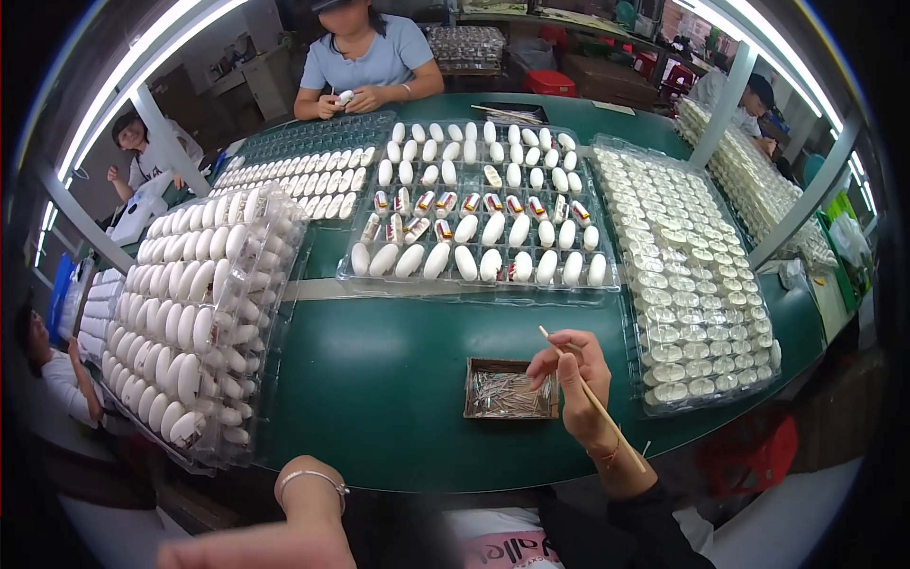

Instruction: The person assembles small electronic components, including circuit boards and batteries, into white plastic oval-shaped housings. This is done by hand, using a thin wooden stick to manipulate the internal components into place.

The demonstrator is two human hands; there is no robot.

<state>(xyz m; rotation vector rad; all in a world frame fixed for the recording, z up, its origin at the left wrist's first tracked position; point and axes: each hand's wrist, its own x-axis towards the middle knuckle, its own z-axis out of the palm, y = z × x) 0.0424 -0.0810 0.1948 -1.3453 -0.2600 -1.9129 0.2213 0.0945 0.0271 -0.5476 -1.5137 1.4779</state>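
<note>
My right hand (576,379) is closed around a thin wooden stick (604,414), like a chopstick, slanting across the palm with its tip pointing up and left. Just beside its fingers, on the green table, lies a shallow brown box (466,403) with many thin, pin-like metal pieces (512,394). Close to the camera at the lower left is my left hand (261,544), a bracelet on its wrist; its fingers are blurred and partly out of view. Beyond the box, a clear plastic tray (483,284) carries rows of white oval shells (436,261), several showing red-and-gold parts (470,203).
Stacked trays of white ovals (175,327) rise at the left. Stacked clear trays of pale ovals (697,284) stand at the right. Another shell tray (313,180) lies at the far left. Across the green table (379,379), a co-worker (370,66) holds a white oval piece.
</note>
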